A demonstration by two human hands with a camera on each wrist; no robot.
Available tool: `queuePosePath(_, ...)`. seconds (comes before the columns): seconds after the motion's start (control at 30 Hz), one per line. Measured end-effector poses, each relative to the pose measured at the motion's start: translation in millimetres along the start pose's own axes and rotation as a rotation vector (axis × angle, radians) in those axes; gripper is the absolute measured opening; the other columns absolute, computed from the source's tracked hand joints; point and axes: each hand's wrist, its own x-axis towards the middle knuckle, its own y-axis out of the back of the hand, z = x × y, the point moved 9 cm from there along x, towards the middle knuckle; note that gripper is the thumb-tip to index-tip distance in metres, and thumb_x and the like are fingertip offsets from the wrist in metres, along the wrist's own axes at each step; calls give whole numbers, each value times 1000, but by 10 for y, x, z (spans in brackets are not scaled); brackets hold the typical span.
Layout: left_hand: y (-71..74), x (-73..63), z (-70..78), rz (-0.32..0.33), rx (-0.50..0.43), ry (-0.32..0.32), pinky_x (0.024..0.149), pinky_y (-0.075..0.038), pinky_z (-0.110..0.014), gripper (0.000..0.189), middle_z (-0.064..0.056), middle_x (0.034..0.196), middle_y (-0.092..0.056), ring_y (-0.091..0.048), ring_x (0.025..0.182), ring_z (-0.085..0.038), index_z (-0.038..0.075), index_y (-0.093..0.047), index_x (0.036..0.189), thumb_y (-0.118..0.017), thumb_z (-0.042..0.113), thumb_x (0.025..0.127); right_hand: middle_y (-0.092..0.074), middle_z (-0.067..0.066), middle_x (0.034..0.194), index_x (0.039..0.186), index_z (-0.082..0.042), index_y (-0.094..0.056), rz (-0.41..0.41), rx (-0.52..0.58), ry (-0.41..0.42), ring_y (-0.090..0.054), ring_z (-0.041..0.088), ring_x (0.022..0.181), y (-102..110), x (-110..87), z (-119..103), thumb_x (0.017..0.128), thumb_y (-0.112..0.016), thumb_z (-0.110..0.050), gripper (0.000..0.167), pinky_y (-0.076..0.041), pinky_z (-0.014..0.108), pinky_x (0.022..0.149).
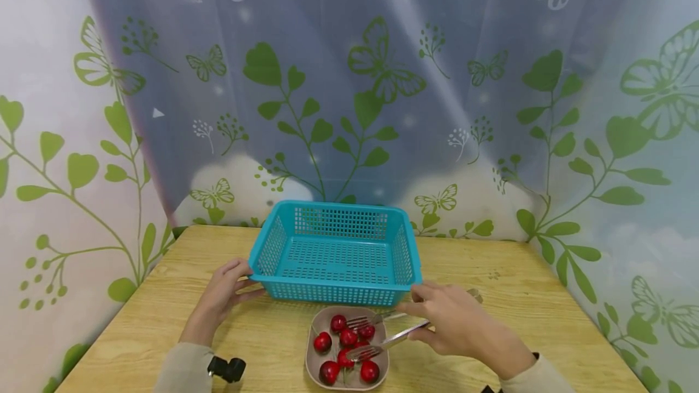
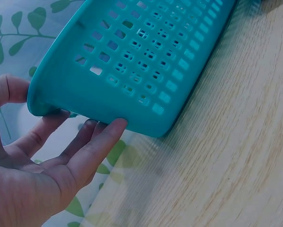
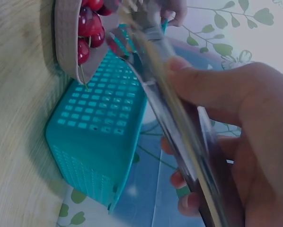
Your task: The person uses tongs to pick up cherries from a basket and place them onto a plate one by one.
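A turquoise plastic basket [image 1: 333, 281] with perforated walls stands on the table. My left hand [image 1: 222, 288] holds its near left corner; in the left wrist view one digit lies at the rim and other fingertips [image 2: 117, 124] touch the wall's lower edge. My right hand [image 1: 455, 320] grips metal tongs [image 1: 406, 332] with fork-shaped ends, thumb on one arm and fingers on the other. The two tined ends are spread apart over a beige dish [image 1: 309, 359] in front of the basket. Several red cherries [image 1: 370, 371], some with stems, lie in the dish, partly covered by the tines.
The wooden table [image 1: 262, 344] extends to both sides of the basket and dish. Directly behind it hangs a curtain [image 1: 327, 77] printed with leaves and butterflies, and the basket's far rim stands close to it.
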Motion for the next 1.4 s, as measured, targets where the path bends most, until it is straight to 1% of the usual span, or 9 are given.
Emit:
queuePosePath(0.3, 7, 6, 13, 14, -1, -4, 94, -65, -49, 15, -12, 117, -58, -68, 103, -26, 6, -58, 100, -50, 18, 104, -55, -5, 96, 133, -21, -70, 278, -136, -48, -36, 2, 74, 288, -78, 198, 83, -84, -42, 56, -27, 13, 56)
queuePosePath(0.33, 7, 6, 16, 14, 0, -4, 94, -64, -49, 15, -12, 116, -58, -68, 103, -26, 6, -58, 100, -50, 18, 104, -55, -5, 96, 132, -21, -70, 310, -145, -61, -36, 2, 74, 320, -98, 239, 88, -79, -47, 53, -27, 13, 56)
queuePosePath(0.47, 10, 9, 20, 12, -2, -5, 95, -64, -49, 15, -9, 114, -57, -67, 103, -26, 8, -57, 97, -49, 18, 105, -57, -1, 98, 133, -18, -69, 391, -172, -125, -38, 4, 71, 398, -214, 459, 92, -74, -48, 51, -30, 15, 54)
queuePosePath(0.6, 13, 13, 19, 12, -7, -10, 95, -64, -50, 15, -9, 112, -58, -68, 101, -25, 8, -57, 95, -49, 17, 104, -60, 5, 100, 132, -13, -68, 433, -181, -198, -41, 5, 67, 410, -350, 723, 85, -83, -39, 56, -33, 18, 52)
queuePosePath(0.73, 18, 18, 17, 9, -9, -12, 95, -64, -51, 15, -8, 111, -58, -68, 100, -24, 8, -57, 95, -49, 17, 104, -61, 9, 103, 133, -13, -68, 409, -200, -322, -38, 6, 63, 374, -491, 992, 79, -88, -33, 61, -27, 18, 46)
queuePosePath(0.9, 23, 15, 19, 8, -12, -12, 95, -64, -51, 14, -8, 110, -58, -68, 101, -25, 7, -57, 96, -49, 17, 104, -62, 13, 101, 131, -11, -68, 377, -226, -464, -43, 14, 67, 270, -677, 1314, 79, -87, -31, 59, -27, 22, 44)
queuePosePath(1.03, 27, 10, 18, 10, -18, -12, 95, -64, -51, 14, -8, 110, -57, -68, 101, -26, 9, -56, 94, -49, 17, 104, -61, 15, 95, 129, -7, -70, 321, -207, -529, -46, 18, 67, 89, -805, 1543, 81, -86, -31, 56, -32, 25, 47)
queuePosePath(1.17, 20, 6, 10, 6, -21, -12, 96, -63, -51, 14, -6, 107, -57, -67, 100, -25, 9, -56, 94, -49, 17, 104, -60, 13, 89, 126, -6, -71, 210, -154, -596, -46, 18, 66, -159, -927, 1742, 84, -84, -34, 52, -34, 27, 47)
queuePosePath(1.4, 9, -5, -1, 3, -23, -12, 98, -62, -53, 16, -6, 107, -57, -68, 100, -25, 10, -56, 91, -49, 17, 105, -62, 14, 91, 127, -5, -70, 83, -86, -673, -54, 22, 69, -464, -1096, 1975, 87, -80, -38, 52, -40, 32, 46)
